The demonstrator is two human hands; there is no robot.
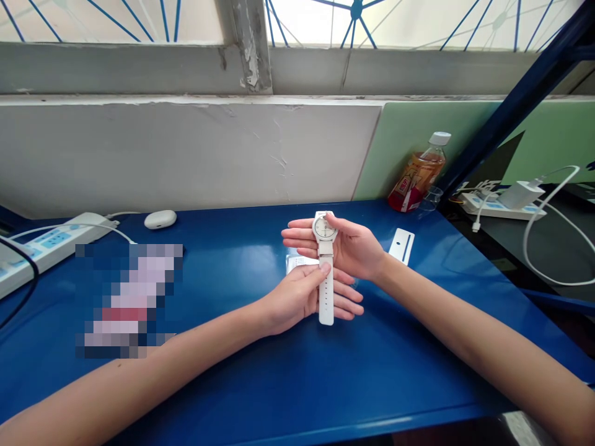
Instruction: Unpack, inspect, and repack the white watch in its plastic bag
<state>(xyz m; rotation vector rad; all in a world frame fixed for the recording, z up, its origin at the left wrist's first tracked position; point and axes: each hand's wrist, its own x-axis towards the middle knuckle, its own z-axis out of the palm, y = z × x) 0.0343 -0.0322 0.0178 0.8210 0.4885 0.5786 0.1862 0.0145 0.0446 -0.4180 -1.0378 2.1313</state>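
A white wristwatch with a round dial lies lengthwise across both palms, above the blue table. My right hand supports the dial end, its thumb on the watch case and its fingers stretched out behind. Nearer to me, my left hand has its thumb pressed on the holed strap, with the fingers extended beneath it. The strap's free end hangs past my left hand. Behind the hands, partly hidden, a small clear packet with a white label lies on the table.
On the blue table are a white earbud case, a power strip and a pixelated object at left. A drink bottle and a white slotted card are at right. Another power strip lies beyond a blue post.
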